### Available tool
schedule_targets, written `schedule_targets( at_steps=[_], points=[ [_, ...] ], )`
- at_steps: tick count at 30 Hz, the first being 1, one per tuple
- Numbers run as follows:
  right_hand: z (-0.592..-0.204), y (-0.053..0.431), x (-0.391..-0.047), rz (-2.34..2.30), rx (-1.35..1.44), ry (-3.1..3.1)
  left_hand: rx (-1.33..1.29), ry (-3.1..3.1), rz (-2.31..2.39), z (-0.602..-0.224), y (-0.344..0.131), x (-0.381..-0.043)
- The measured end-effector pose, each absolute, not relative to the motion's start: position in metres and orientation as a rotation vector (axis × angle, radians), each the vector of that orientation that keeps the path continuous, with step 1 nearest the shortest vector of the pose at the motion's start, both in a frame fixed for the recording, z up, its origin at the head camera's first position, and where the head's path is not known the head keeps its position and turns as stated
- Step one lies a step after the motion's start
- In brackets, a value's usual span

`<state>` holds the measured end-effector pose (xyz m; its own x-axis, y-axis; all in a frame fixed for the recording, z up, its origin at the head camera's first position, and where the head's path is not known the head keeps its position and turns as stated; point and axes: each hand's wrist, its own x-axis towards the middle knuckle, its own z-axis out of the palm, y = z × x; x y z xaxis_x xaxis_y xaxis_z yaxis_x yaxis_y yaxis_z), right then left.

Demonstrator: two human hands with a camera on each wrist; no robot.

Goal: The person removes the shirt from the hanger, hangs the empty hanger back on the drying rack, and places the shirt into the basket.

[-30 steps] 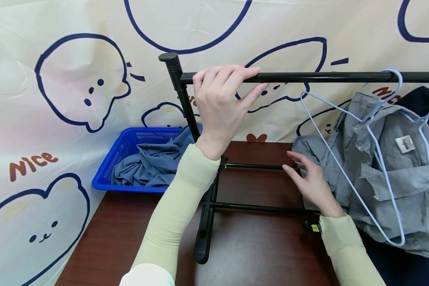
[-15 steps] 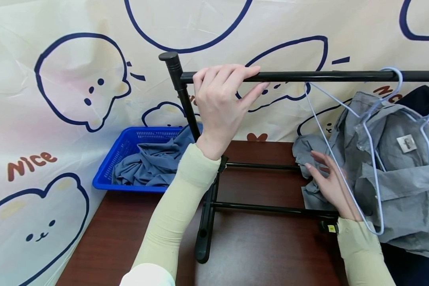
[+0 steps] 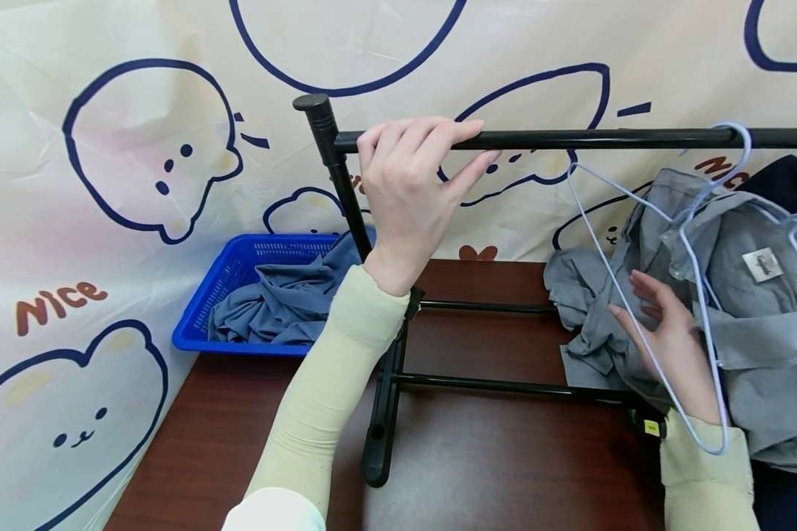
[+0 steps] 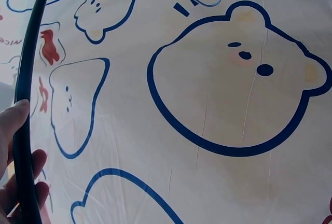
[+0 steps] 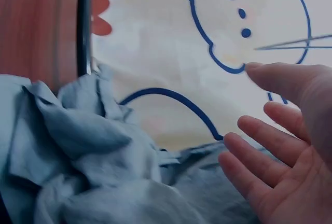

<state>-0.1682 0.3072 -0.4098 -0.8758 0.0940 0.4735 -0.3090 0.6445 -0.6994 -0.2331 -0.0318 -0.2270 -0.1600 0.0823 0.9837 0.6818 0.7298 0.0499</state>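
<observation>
four brown letters read "nice"; left hand grips black bar; right hand has fingers apart.

The left hand and right hand are bare. In the head view, a close-fitting, pale yellow-green left sleeve reaches the wrist with fine creases along its length; a plain white layer covers its lower end at 7 o'clock. The right sleeve, matching, lies at 4 o'clock. At its 10 o'clock edge sits a small black device bearing a yellow label.
</observation>
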Motion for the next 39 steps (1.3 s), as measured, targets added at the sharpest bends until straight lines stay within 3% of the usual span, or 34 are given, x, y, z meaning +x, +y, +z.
schedule_targets(
  at_steps=[15,24,39],
  points=[
    [-0.384,0.315,-0.148,1.058,0.264,-2.378,-0.625,-1.661,-0.596,-0.226,-0.031,-0.233],
    [-0.355,0.314,-0.121,0.791,-0.001,-2.538,-0.620,-1.672,-0.600,-0.226,-0.032,-0.232],
    [-0.315,0.305,-0.090,0.763,0.014,-2.108,-0.623,-1.656,-0.602,-0.225,-0.032,-0.232]
  ],
)
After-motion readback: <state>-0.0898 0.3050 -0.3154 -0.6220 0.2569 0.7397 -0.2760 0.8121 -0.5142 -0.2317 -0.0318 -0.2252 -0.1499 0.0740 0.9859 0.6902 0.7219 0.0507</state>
